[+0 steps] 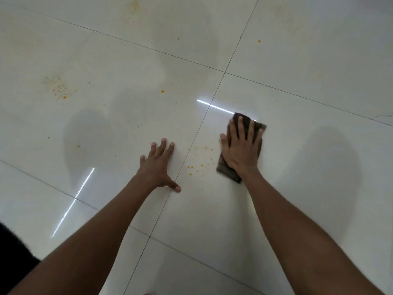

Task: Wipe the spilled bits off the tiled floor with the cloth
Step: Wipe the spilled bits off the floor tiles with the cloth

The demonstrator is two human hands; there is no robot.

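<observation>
From the head camera we look down at a shiny pale tiled floor point(308, 86) with thin dark lines between the tiles.

Our right hand point(241, 149) lies flat on top of a dark brown cloth point(228, 170). The fingers point(240, 127) are spread apart and press the cloth down on the floor. They do not curl around it. The cloth is folded and sticks out past the fingertips and past the wrist.

Our left hand point(158, 165) is flat on the bare floor with its fingers spread wide. It holds nothing. Its thumb reaches the dark line between two tiles.

Between our two hands is a patch of little orange bits point(198, 161). They sit just beside the left edge of the cloth, and the cloth is not on them.

More orange spots are farther away. One spot point(162, 91) is up past the left hand. One small spot point(259, 41) is near the top, well away from the cloth. A faint speckled orange stain point(58, 88) is far off on the left side. A few tiny dots point(78, 144) lie on the left too.

Bright white streaks of light point(214, 106) shine on the floor, one just beside the top of the cloth. A dark shape point(12, 252) fills the bottom left corner, and we cannot tell what it is.
</observation>
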